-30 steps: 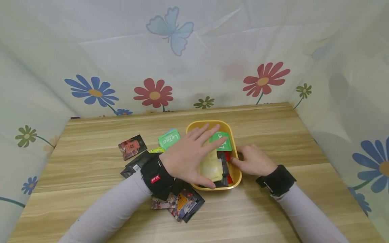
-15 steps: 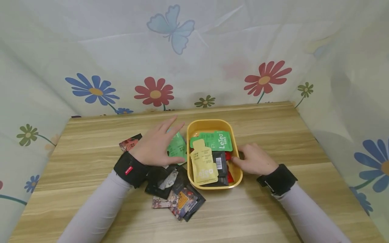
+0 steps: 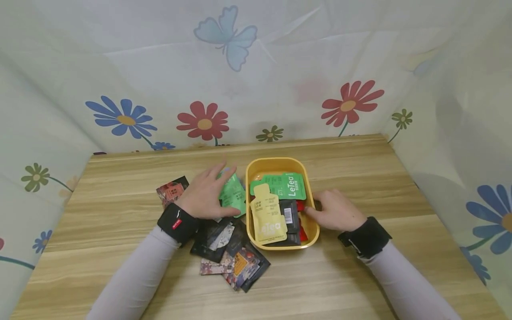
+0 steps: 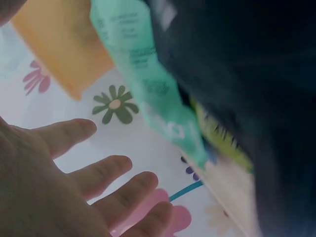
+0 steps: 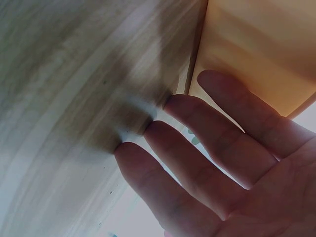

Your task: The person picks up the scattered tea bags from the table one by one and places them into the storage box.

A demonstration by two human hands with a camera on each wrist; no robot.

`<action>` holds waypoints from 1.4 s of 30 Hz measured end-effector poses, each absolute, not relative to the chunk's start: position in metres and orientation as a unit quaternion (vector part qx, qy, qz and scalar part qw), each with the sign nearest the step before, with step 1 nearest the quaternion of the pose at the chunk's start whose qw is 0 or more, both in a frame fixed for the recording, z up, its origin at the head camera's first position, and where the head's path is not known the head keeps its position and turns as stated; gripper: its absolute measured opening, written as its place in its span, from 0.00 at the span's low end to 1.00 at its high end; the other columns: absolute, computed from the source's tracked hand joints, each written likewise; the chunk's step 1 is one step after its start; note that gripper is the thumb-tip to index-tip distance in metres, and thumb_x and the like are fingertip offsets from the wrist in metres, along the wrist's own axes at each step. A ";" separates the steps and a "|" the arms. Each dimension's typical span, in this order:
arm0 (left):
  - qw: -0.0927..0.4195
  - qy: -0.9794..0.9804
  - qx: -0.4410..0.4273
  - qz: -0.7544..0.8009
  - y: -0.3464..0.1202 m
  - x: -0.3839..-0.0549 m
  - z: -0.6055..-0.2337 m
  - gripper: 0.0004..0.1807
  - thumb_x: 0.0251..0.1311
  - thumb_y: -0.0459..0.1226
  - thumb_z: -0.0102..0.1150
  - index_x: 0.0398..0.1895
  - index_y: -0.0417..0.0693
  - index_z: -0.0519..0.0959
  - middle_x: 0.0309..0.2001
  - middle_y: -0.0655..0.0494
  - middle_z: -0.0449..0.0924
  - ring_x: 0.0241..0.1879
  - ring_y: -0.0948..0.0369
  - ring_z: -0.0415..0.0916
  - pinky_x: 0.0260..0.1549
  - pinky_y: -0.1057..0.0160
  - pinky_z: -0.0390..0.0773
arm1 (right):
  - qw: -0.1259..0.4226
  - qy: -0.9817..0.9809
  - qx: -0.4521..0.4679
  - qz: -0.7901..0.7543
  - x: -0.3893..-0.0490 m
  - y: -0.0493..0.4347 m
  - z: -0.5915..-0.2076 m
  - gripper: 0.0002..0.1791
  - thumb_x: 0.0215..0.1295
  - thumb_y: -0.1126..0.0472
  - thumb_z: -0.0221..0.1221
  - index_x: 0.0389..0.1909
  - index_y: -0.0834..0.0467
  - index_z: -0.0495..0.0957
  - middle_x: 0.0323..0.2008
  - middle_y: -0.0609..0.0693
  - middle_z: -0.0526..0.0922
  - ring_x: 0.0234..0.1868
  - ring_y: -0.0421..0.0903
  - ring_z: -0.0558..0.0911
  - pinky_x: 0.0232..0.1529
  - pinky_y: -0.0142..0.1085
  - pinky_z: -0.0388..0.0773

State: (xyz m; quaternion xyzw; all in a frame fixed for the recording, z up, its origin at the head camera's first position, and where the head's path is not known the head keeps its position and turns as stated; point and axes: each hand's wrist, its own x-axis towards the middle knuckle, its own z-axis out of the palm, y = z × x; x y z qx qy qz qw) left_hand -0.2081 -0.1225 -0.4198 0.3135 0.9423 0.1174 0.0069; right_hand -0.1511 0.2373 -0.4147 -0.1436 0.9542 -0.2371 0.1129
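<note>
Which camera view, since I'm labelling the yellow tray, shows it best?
The head view: it shows nearly the whole rim of the yellow tray and the sachets inside. The left wrist view catches only a piece of its wall, upper left; the right wrist view, only part of its wall beside the right hand.

Wood-grain tabletop (image 3: 360,178) under yellow bin (image 3: 276,166), packets (image 3: 242,267)

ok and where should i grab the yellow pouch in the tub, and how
Probably pinch the yellow pouch by its narrow neck, from above: it lies uncovered on top of other packets, neck toward the far end of the tub.
</note>
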 end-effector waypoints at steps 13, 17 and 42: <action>0.023 0.958 0.276 0.079 -0.108 -0.207 -0.438 0.71 0.29 0.82 0.53 0.80 0.56 0.57 0.75 0.38 0.53 0.69 0.38 0.59 0.61 0.39 0.66 | 0.113 0.955 -0.140 -0.235 -0.152 0.237 -0.415 0.14 0.64 0.50 0.57 0.35 0.58 0.81 0.16 0.44 0.73 0.17 0.41 0.73 0.19 0.36 0.69; 0.029 0.961 0.267 0.066 -0.106 -0.205 -0.439 0.71 0.29 0.83 0.52 0.80 0.56 0.58 0.75 0.36 0.53 0.69 0.37 0.60 0.60 0.40 0.67 | 0.111 0.955 -0.143 -0.236 -0.152 0.237 -0.415 0.14 0.64 0.50 0.57 0.35 0.58 0.81 0.16 0.44 0.73 0.17 0.41 0.73 0.19 0.36 0.69; 0.020 0.963 0.262 0.055 -0.110 -0.209 -0.432 0.69 0.34 0.81 0.52 0.81 0.56 0.54 0.69 0.36 0.59 0.64 0.41 0.64 0.60 0.43 0.68 | 0.106 0.956 -0.141 -0.233 -0.152 0.238 -0.418 0.14 0.64 0.50 0.57 0.35 0.57 0.81 0.16 0.44 0.73 0.18 0.41 0.73 0.20 0.36 0.69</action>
